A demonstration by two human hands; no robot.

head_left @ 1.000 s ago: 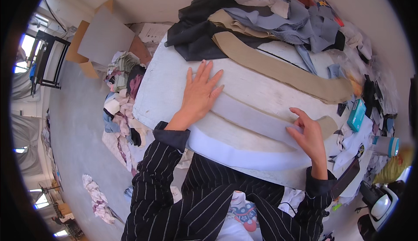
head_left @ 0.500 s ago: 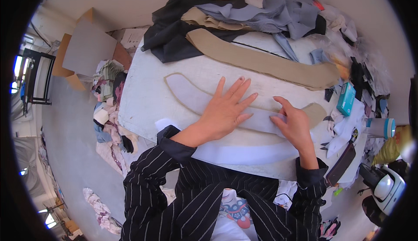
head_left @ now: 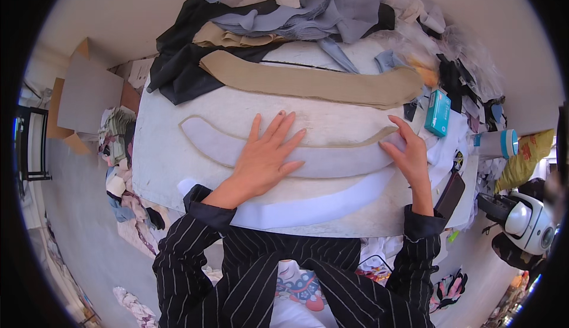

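Note:
A long, curved white strip (head_left: 338,162) lies over a slightly larger tan fabric piece, whose tan edge (head_left: 191,120) shows as a thin rim around it. My left hand (head_left: 264,161) rests flat on the strip left of its middle, fingers spread. At the strip's right end is my right hand (head_left: 414,157), thumb and index finger curved around that end, the other fingers curled and partly hidden. Nearer to me, a second white curved strip (head_left: 296,210) lies along the table's front edge. Beyond my hands is a stack of curved tan fabric pieces (head_left: 314,83).
Grey and black fabric (head_left: 308,16) is heaped at the table's far side. A teal box (head_left: 437,113), a dark flat case (head_left: 450,194) and a lidded clear container (head_left: 496,143) are at the right. Cloth scraps (head_left: 118,144) and a cardboard box (head_left: 89,94) are at the left.
The white strip now covers the tan piece's right end, which showed bare before. My right hand has moved to that end, while my left hand stays spread on the strip. The whole view has shifted.

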